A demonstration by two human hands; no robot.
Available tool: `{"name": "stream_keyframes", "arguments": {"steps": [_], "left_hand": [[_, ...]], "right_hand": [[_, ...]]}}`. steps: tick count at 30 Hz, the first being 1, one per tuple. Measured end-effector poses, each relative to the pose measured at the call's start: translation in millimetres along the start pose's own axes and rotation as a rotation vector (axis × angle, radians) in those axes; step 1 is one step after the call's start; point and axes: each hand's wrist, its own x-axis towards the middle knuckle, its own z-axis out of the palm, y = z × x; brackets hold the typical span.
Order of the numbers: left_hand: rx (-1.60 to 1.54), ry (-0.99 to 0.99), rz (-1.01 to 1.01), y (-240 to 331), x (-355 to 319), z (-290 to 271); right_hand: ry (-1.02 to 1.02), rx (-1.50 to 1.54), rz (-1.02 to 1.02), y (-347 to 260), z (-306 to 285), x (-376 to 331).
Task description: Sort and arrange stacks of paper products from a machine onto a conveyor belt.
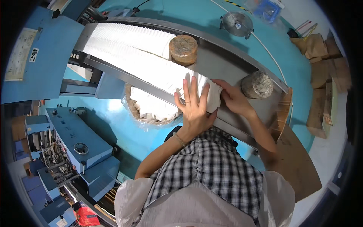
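A long row of white folded paper sheets point(143, 53), standing on edge and packed close, fills the left part of a grey metal trough point(223, 56). My left hand point(194, 111) lies over the near side of the row's right end, its fingers spread across the sheets and its thumb near the end face. At that same end, my right hand point(236, 98) grips the outer sheets from the right, with part of its fingers hidden. Just beyond the hands, a brown tape-wrapped round block point(183, 49) rests against the sheets.
A grey plastic-wrapped cylinder point(257, 85) lies in the trough to the right. Below the near rail stands a lined bag of white paper point(151, 106). Blue machines point(79, 140) occupy the left. A floor fan point(236, 24) and cardboard boxes point(321, 109) stand beyond and right.
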Motion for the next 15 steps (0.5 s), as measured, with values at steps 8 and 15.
{"name": "stream_keyframes", "arguments": {"steps": [8,15], "left_hand": [[0.03,0.082,-0.036,-31.0,-16.8,-13.7],[0.198,0.429,-0.485,-196.6,21.2,-47.8]], "right_hand": [[0.333,-0.134,0.204,-18.7,36.3,-44.0],[0.287,-0.366,-0.026,-37.2,86.7,-36.5]]}}
